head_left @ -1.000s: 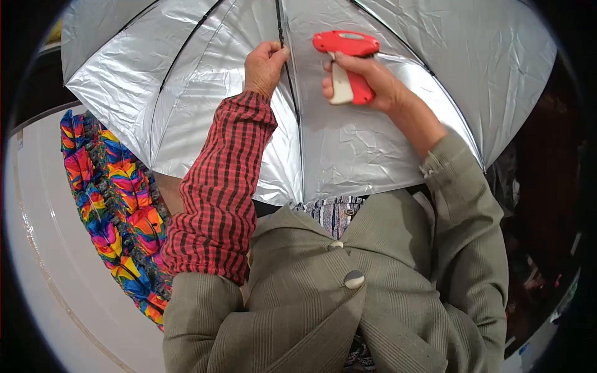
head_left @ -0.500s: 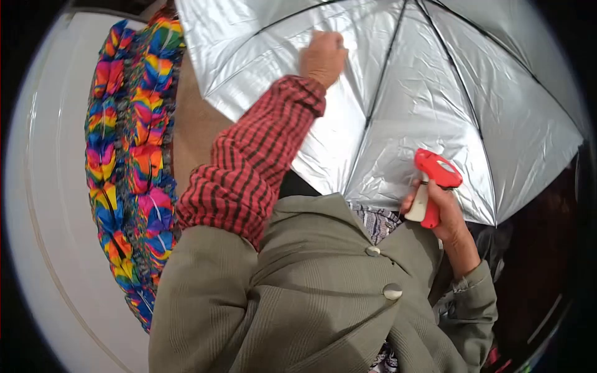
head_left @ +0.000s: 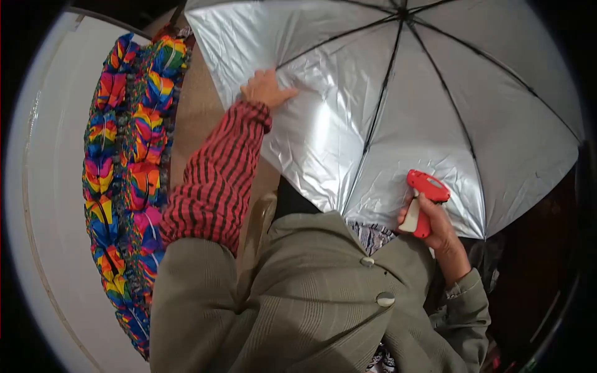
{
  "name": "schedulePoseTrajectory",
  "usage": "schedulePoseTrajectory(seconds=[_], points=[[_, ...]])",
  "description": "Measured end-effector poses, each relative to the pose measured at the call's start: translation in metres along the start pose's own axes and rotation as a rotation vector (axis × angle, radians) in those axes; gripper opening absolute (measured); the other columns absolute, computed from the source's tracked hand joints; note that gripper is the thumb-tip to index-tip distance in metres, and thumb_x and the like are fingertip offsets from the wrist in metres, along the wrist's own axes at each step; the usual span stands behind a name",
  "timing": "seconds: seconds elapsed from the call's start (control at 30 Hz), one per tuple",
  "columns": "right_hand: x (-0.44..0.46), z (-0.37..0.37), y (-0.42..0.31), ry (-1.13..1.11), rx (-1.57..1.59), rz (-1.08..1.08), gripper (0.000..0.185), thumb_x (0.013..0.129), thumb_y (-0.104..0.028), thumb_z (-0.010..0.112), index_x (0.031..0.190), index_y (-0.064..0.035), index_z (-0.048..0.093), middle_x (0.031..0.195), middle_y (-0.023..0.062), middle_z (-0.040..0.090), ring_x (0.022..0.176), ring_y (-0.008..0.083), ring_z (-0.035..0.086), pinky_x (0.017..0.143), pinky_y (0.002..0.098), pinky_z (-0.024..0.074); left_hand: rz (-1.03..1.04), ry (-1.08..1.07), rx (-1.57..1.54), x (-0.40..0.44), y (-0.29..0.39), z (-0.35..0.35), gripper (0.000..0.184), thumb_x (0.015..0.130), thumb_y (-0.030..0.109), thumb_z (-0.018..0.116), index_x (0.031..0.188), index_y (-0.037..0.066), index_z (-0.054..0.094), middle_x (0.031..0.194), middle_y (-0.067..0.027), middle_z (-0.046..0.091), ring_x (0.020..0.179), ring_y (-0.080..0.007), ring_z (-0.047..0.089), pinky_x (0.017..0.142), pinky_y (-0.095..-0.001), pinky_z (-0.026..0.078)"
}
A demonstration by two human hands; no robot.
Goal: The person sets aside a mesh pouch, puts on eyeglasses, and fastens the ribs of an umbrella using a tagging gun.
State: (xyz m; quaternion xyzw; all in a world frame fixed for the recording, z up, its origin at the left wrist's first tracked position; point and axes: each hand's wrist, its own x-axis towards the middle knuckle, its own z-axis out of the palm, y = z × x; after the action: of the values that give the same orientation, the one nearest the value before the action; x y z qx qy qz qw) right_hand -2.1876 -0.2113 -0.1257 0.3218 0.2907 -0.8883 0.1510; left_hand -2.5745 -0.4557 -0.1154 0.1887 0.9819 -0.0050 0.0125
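A spread umbrella (head_left: 429,105) with a silver inner side lies before me, its dark ribs running out from a hub near the top. My left hand (head_left: 266,90) rests against the silver fabric near the left edge, beside a rib's outer end. Its thumb is held out from the fingers, and nothing shows in its grasp. At the lower right, my right hand (head_left: 440,227) is wrapped round the handle of a red and white tagging gun (head_left: 429,185). The gun is above the umbrella's near panel, its needle not discernible.
Rows of rainbow-coloured folded bundles (head_left: 146,137) are stacked on the left, beside a white surface (head_left: 59,186). A brown surface (head_left: 196,118) shows between them and the umbrella. Dark surroundings lie at the right.
My left hand has moved left and down across the silver fabric, its fingers now more spread. The umbrella's hub has come into view at the top. My right hand still holds the tagging gun.
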Motion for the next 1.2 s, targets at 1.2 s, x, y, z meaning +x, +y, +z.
schedulePoseTrajectory(seconds=[1.2], points=[[-0.051,-0.017,-0.158,0.309,-0.296,-1.425,0.03,0.089,-0.018,0.054,0.112,0.0018,0.051,0.109,0.0142,0.059,0.102,0.0215,0.057,0.087,0.0353,0.047,0.265,-0.083,-0.449,-0.043,0.083,-0.001,0.024,0.081,0.02,0.056,0.093,0.0,0.059,0.073,-0.0133,0.062,0.066,-0.0245,0.06,0.059,-0.0355,0.046]])
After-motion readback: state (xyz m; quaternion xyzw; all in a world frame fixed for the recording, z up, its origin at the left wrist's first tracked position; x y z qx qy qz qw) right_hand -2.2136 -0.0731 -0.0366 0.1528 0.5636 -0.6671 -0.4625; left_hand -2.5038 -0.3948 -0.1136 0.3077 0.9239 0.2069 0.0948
